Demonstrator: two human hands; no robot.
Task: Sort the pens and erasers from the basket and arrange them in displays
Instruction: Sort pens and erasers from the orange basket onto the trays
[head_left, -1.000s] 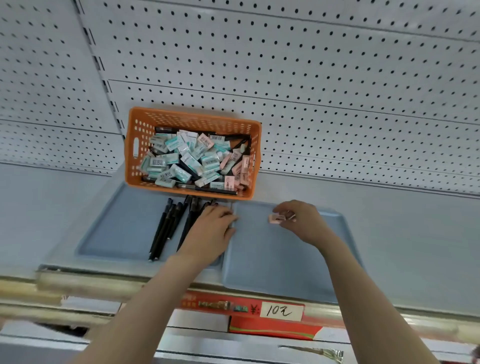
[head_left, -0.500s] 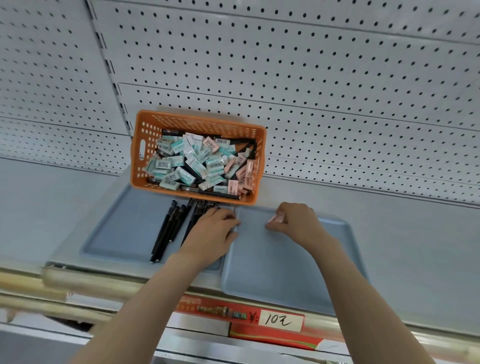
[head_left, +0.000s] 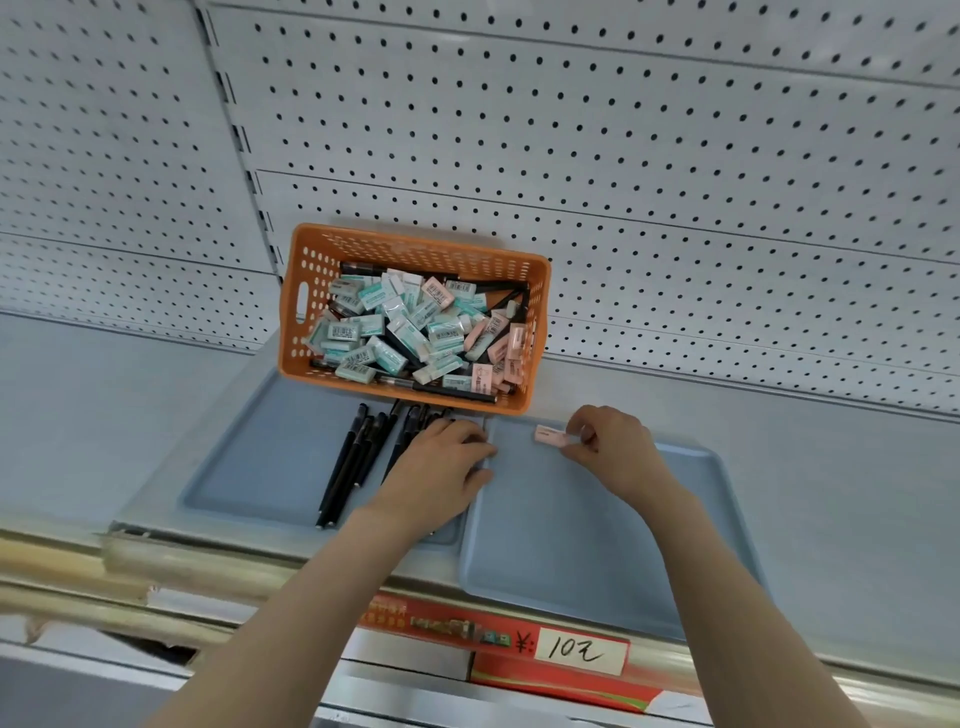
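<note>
The right hand (head_left: 608, 447) pinches a pink eraser (head_left: 551, 435) at the right tray's (head_left: 571, 545) far-left corner. The left hand (head_left: 441, 462) covers pens (head_left: 348, 467) at the left tray's (head_left: 249, 467) right edge, grip unclear. Dropped askew, the eraser could skid over the rim.

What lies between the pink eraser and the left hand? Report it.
Head view: between the pink rectangular eraser and the left hand lie only the rim and bare floor of the right blue plastic tray.

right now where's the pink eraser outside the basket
Head view: the pink eraser is at the far left corner of the right tray, pinched by the right hand, near the orange basket.
</note>
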